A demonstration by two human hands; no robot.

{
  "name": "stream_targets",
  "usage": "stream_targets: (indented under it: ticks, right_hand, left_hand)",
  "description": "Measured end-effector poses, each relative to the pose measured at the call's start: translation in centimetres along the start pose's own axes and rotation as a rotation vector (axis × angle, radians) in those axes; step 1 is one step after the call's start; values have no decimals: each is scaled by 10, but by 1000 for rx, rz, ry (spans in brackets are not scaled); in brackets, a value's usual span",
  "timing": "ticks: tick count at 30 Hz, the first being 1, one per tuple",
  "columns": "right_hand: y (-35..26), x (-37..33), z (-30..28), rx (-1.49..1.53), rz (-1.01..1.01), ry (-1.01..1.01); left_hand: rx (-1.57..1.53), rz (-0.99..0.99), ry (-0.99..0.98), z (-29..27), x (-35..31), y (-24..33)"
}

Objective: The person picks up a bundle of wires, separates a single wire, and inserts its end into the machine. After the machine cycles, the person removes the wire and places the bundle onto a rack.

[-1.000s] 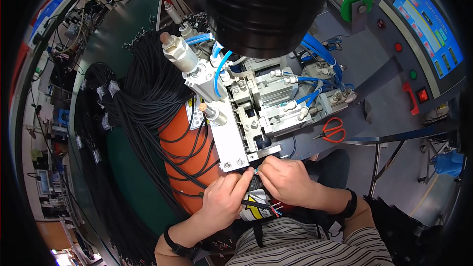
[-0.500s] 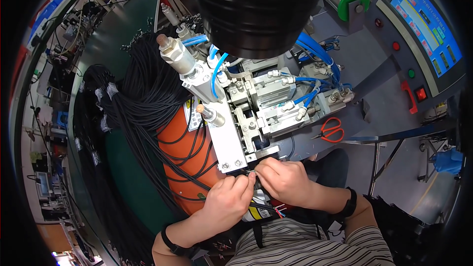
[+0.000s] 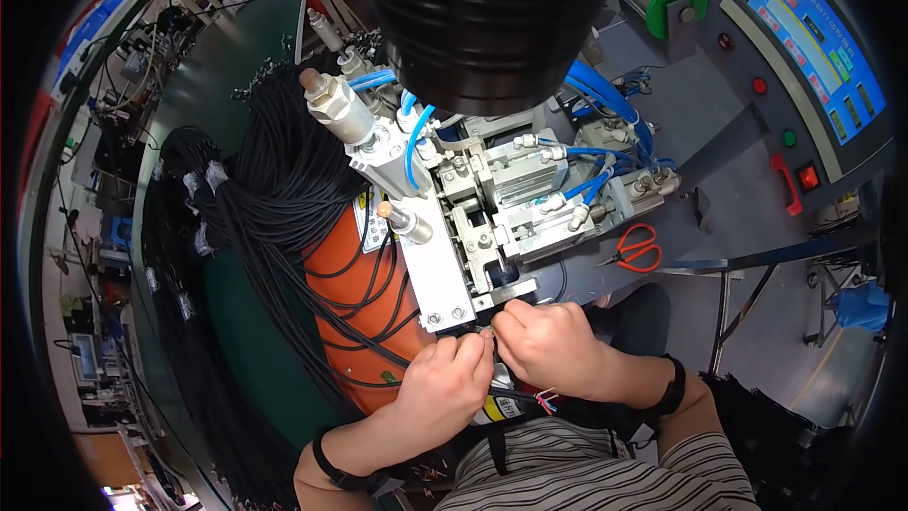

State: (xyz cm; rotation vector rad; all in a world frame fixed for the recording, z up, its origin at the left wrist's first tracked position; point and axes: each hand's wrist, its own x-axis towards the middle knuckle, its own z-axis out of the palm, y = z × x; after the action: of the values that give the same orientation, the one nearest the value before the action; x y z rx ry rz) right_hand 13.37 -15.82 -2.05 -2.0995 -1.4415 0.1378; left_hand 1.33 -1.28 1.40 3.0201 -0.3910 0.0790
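My left hand (image 3: 446, 380) and my right hand (image 3: 550, 344) meet fingertip to fingertip at the front end of a metal clamping machine (image 3: 438, 270). Both are closed in a pinch on thin wires, which the fingers almost wholly hide. Below the hands lies a black cable (image 3: 511, 395) whose end splits into bare-looking red, white and blue wires (image 3: 546, 403). The machine carries metal cylinders and blue air tubes (image 3: 605, 170). Just behind my fingertips is its white metal plate (image 3: 437, 293).
A bundle of black cables (image 3: 284, 161) drapes over an orange surface (image 3: 355, 360) at left. Red-handled scissors (image 3: 638, 248) lie right of the machine. A black cylinder (image 3: 487, 28) hangs overhead. A control screen (image 3: 818, 57) and a green-rimmed spool (image 3: 676, 9) stand at far right.
My hands stay together at the machine's front, with only a slight shift of the fingers. The thin wires between the fingertips show less, and the coloured wire ends have moved slightly right.
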Motion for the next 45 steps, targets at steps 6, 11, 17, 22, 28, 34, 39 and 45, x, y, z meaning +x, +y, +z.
stream_targets:
  ticks: [6, 11, 17, 22, 28, 34, 39, 45]
  right_hand:
    - [23, -4, 14, 520, 115, 135]
    - [19, -11, 14, 535, 192, 92]
    - [3, -19, -11, 718, 96, -80]
    - [-1, -16, 4, 956, -112, 42]
    - [-2, -16, 6, 1443, 274, -37]
    - [6, -25, 22, 1363, 253, 0]
    - [13, -15, 10, 1481, 123, -64]
    - [10, -11, 11, 1379, -106, 38]
  left_hand:
    - [-142, -59, 95, 5, -8, -10]
    - [-196, -138, 241, 5, -39, -21]
    - [-52, -256, 285, 13, -37, -16]
    - [-248, -284, 255, 8, -36, -14]
    - [-612, -337, 351, 12, -32, -9]
    - [-716, -272, 341, 12, -18, -5]
    - [-1140, -358, 163, 6, -14, -14]
    - [-1420, -294, -93, 4, -18, -25]
